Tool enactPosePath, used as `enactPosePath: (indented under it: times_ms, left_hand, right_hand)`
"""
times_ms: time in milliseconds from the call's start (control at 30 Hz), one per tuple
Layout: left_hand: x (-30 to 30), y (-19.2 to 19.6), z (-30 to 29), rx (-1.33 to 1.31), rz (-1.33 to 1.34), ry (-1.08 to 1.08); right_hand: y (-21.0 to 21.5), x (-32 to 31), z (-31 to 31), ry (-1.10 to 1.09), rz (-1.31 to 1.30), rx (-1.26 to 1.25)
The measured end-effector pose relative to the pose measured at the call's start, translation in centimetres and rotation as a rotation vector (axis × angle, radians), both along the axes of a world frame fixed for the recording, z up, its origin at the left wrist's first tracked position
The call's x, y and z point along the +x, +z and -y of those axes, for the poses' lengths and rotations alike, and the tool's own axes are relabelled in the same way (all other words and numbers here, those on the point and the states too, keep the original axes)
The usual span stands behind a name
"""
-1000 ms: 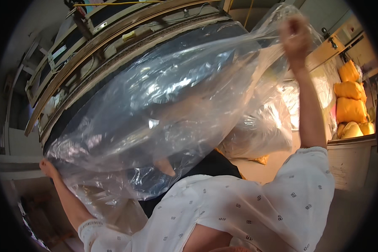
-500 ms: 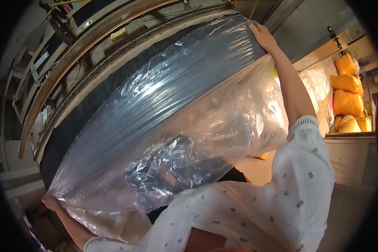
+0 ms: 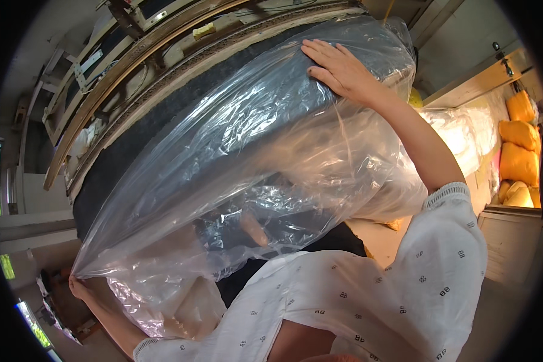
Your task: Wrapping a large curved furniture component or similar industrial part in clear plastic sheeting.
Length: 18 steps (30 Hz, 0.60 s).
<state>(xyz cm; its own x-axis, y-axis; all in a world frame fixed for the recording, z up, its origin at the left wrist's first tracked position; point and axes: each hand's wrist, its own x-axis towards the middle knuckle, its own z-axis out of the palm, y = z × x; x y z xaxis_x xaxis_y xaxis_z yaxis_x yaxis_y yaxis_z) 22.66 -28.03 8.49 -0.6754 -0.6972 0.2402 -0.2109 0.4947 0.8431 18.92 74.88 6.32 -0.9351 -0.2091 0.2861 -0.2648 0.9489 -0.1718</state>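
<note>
Resting on clear plastic film (image 3: pixel 241 142), right hand (image 3: pixel 347 75), fingers (image 3: pixel 326 57) slightly apart — left hand (image 3: pixel 78 288), fingers clamped on film's edge

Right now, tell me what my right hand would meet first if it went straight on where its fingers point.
Likely the long pale-and-brown edging, across the strip of black surface beyond the clear film; the right hand's height against that edging is hard to judge.
</note>
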Motion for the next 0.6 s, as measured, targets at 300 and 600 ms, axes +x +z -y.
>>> enactPosePath:
  times_ms: [300,600]
  left_hand:
    - [11.7,5.5,-11.4,0.215,-0.093,0.017]
    - [16.9,2.1,-11.0,0.001,0.112,-0.054]
  right_hand:
    - [-0.3,-3.6,-2.3,0.099,-0.193,-0.133]
    - [-1.0,-10.2,-5.4,0.126,0.004,-0.618]
